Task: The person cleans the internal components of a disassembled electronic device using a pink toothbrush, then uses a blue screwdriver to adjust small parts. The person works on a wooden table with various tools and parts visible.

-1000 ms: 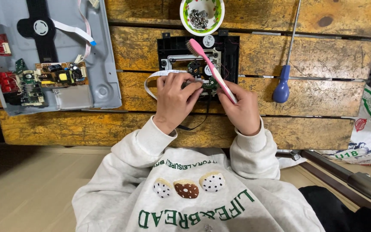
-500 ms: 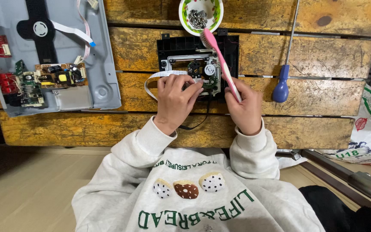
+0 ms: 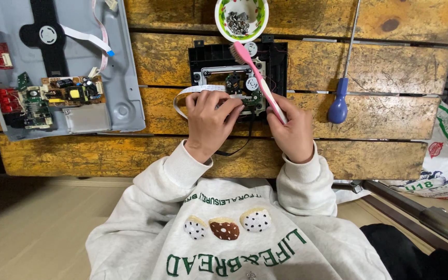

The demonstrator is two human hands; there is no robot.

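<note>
Hands: right (image 3: 292, 130) grips toothbrush (image 3: 257, 79), left (image 3: 211, 122) steadies drive mechanism (image 3: 237, 70).

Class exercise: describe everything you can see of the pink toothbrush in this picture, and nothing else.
The pink toothbrush looks like plastic, with a slim handle and a bristled head at its far end. It lies slanted, head pointing away from the person toward the white bowl, over the opened black drive mechanism. The right hand grips its lower handle, hiding that end. The head seems to rest on or just above the mechanism's top edge; contact cannot be told.
</note>
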